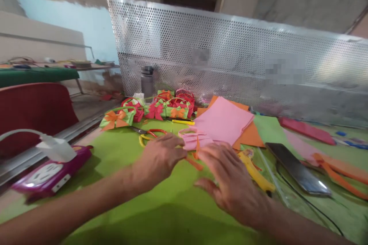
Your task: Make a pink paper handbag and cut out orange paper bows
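Observation:
Near the middle of the green tabletop, my left hand (pixel 161 157) has its fingers drawn together at the end of a small orange strip (pixel 194 163). My right hand (pixel 230 183) is palm down just across from it, fingers stretched out and thumb apart, with its fingertips over the edge of some folded pink pieces (pixel 194 139). Whether those fingertips touch the pink pieces I cannot tell. Beyond them lies a stack of pink sheets (pixel 221 118) on orange sheets (pixel 250 137). Scissors (pixel 149 134) with red and yellow handles rest beyond my left hand.
Small green and red baskets with bows (pixel 155 110) stand at the back, before a grey bottle (pixel 147 81) and a perforated metal panel (pixel 230 53). A purple power strip (pixel 51 176) is at left. Rightward lie a yellow glue gun (pixel 257 172) and a phone (pixel 297 168).

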Available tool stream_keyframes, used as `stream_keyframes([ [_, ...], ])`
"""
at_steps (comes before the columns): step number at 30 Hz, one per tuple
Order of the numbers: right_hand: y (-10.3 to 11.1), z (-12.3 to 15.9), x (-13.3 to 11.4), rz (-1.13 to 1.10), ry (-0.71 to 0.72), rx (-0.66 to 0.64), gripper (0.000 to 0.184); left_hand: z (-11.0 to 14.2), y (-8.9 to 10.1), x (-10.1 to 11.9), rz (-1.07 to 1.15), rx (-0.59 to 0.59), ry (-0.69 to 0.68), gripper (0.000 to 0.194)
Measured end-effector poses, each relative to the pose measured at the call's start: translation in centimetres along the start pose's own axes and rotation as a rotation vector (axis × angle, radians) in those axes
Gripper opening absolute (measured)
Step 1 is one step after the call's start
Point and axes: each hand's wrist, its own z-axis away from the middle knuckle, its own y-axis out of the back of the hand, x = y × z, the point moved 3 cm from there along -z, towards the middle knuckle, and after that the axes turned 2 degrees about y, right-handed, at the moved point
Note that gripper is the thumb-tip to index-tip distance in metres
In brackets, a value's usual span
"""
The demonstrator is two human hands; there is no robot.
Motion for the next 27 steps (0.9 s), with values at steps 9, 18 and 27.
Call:
stream_keyframes([
  [9,1.8,-0.4,1.3,-0.207,0.020,0.283,0.021,-3.1,1.0,0.8,0.465,0.169,-0.009,0.020],
  [18,1.6,-0.1,1.0,0.038,0.157,0.287,0.017,-1.2,-4.0,1.4,1.738,-0.110,0.812,0.034],
  [27,-0.3,-0.1,1.1,-0.196,-0.010,0.228,0.018,-0.5,-5.3,1.2,1.856,-0.031,0.826,0.020],
])
